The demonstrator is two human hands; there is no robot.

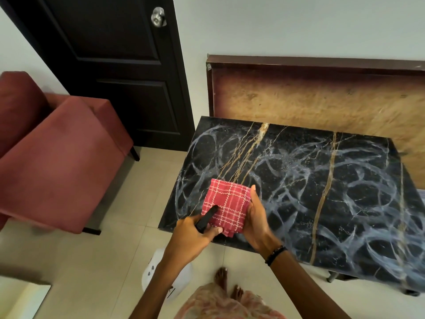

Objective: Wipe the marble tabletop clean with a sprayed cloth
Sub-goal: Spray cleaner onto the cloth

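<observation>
Over the near-left corner of the black marble counter with gold veins and pale swirled smears [322,180], a folded red checked cloth with white grid lines [226,207] is held just above the counter edge. Right hand [258,221], beaded bracelet [274,254] on the wrist, grips the cloth's right side, fingers curled under it, thumb up along the edge. Left hand [195,233] is wrapped around a black spray nozzle [207,218], fingers tight on the trigger part, nozzle tip pointing at and overlapping the cloth's lower left. A white plastic bottle body [151,270] shows below the left wrist, partly hidden by the forearm. Behind the counter a brown wooden board with a dark frame [322,97] leans against the white wall. Left of the counter, well apart, a rust-red upholstered chair [57,162] on cream floor tiles, and a dark panelled door with a silver knob [115,65] behind it. Bare feet [227,284] on the floor near the counter's front edge.
</observation>
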